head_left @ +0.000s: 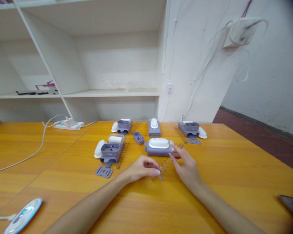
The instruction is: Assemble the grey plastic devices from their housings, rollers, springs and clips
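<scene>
A thin metal coil spring (165, 165) stretches between my two hands over the table. My left hand (146, 170) pinches its near end between thumb and fingers, and a small grey-purple tip shows below the thumb. My right hand (187, 164) has its curled fingers around the spring's far part, which shows again beyond the knuckles. Its index and thumb tips lie close to the right end of a lavender perforated case (158, 151), so I cannot tell whether they touch it. On that case rests a white ribbed oval piece (158, 143).
Behind stand another lavender case (154, 132) and a small lavender cup (138, 138). Part sets with springs lie left (111, 151), back left (124, 126) and right (190, 128). A power strip (69, 124), a glowing white device (24, 216) and a dark flat object (291, 204) sit farther out.
</scene>
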### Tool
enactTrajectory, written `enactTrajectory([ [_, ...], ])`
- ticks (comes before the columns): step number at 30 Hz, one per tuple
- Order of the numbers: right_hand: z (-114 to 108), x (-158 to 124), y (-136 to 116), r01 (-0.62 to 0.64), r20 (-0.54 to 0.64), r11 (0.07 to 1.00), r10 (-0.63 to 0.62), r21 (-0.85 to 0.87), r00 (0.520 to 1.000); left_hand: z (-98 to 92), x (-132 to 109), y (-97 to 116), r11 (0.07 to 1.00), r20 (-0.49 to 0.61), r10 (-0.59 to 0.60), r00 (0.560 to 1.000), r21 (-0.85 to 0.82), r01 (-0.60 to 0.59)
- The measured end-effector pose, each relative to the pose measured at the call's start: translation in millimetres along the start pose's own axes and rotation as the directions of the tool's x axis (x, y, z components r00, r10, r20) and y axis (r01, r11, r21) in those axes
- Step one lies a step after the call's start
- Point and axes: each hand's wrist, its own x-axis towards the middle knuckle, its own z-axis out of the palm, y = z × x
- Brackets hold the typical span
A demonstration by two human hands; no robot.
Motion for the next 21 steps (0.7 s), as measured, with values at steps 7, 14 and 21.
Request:
enactTrajectory([
  [7, -1.1, -0.5, 0.7, -0.145, -0.012, 0.989, 0.146, 0.012, 0.989, 2.0, 2.8, -5.6, 0.908, -0.459, 0.255, 0.851, 0.415, -0.049],
  [14, 0.3, -1.4, -5.3, -0.189, 0.018, 0.980, 0.188, 0.065, 0.982, -25.2, 6.7, -6.5, 0.269, -0.522, 0.467, 0.713, 0.853, 0.448],
  [21, 0.0, 2.6, -11.9, -0.239, 0.071, 0.967, 0.233, 0.084, 0.970, -28.5, 7.6, -11.9, 0.033, -0.521, 0.339, 0.783, 0.838, 0.544],
])
